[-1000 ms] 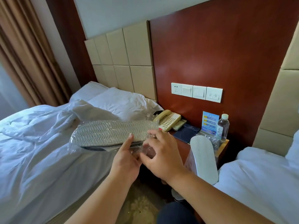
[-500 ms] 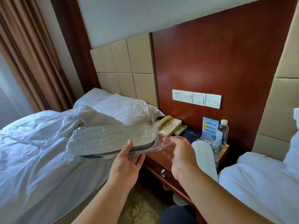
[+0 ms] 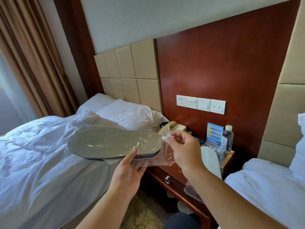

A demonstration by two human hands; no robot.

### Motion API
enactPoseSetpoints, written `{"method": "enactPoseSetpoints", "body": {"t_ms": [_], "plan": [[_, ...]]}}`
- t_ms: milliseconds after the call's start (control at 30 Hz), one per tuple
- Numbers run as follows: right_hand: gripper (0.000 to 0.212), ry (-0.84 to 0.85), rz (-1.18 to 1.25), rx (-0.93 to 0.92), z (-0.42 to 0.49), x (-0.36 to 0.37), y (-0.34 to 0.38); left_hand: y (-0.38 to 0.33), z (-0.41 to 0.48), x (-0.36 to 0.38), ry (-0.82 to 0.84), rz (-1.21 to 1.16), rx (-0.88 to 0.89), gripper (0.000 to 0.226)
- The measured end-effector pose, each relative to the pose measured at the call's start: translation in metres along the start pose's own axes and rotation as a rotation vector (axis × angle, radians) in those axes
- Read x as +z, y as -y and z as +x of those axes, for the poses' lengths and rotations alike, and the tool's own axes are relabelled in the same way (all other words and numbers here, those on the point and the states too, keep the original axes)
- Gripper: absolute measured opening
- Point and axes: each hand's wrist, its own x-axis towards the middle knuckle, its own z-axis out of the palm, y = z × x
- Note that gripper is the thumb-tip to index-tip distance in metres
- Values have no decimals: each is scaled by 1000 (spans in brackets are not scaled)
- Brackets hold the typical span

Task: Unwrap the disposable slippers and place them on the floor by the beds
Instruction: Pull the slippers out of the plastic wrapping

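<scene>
A pair of grey disposable slippers (image 3: 112, 142) lies sole-up inside a clear plastic wrapper (image 3: 163, 156), held level above the edge of the left bed. My left hand (image 3: 128, 172) grips the pack from below, thumb on the sole near the heel end. My right hand (image 3: 183, 146) pinches the loose open end of the wrapper at the right. A second white slipper (image 3: 211, 160) in plastic leans on the nightstand (image 3: 171, 171), partly hidden behind my right forearm.
The left bed (image 3: 41, 162) has a rumpled white duvet and pillows. The nightstand carries a beige phone (image 3: 173, 128), a blue card (image 3: 214, 133) and a water bottle (image 3: 227, 138). A second bed (image 3: 267, 187) is at right. Patterned carpet (image 3: 145, 214) shows between the beds.
My right hand came off the pack's end and now pinches the wrapper's loose end, drawing it out to the right. The camera view tilted upward.
</scene>
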Motion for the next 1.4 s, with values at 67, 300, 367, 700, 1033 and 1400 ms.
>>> {"method": "enactPoseSetpoints", "body": {"t_ms": [67, 300, 367, 700, 1033, 1400], "plan": [[17, -58, 229, 234, 7, -6, 0, -3, -1, 0, 16, -22, -2, 6], [22, -138, 296, 363, 3, -11, -7, -4, -5, 0, 76, -16, -6, 5], [23, -211, 11, 30, -2, -13, -1, -4, -4, -1, 69, -8, -7, 5], [34, 384, 2, 435, -6, 3, 12, -7, -8, 0, 70, 34, -33, 16], [11, 376, 192, 518, -11, 4, 7, -10, -11, -2, 46, 64, -12, 19], [18, 324, 676, 587, -9, -2, 19, -8, -4, -6, 26, 128, -22, 38]]}}
